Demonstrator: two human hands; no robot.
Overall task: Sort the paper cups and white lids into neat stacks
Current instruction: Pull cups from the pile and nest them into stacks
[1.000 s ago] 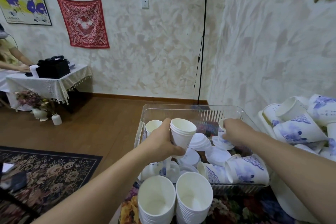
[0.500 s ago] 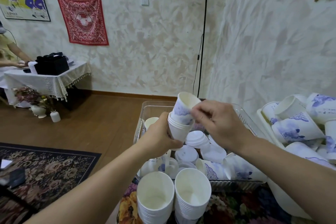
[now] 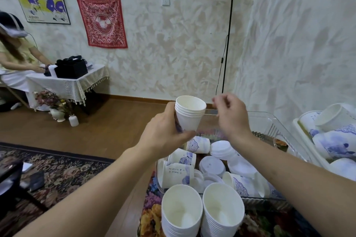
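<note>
My left hand (image 3: 163, 134) grips a short stack of nested paper cups (image 3: 189, 113), held upright above the clear plastic bin (image 3: 269, 121). My right hand (image 3: 231, 115) hovers just right of the stack's rim with loosely curled fingers, holding nothing. Inside the bin lie several loose blue-patterned paper cups (image 3: 181, 174) on their sides and several white lids (image 3: 212, 165). Two tall stacks of nested cups (image 3: 202, 211) stand side by side at the near edge.
A white tray (image 3: 300, 127) at the right holds several more tumbled cups. The bin sits on a flowered cloth (image 3: 152, 215). A floor lamp (image 3: 227, 44) stands behind. Another person sits at a small table (image 3: 65, 82) far left.
My right hand brought a blue-patterned cup from the bin and set it into the stack in my left hand, then let go. The stack rose a little.
</note>
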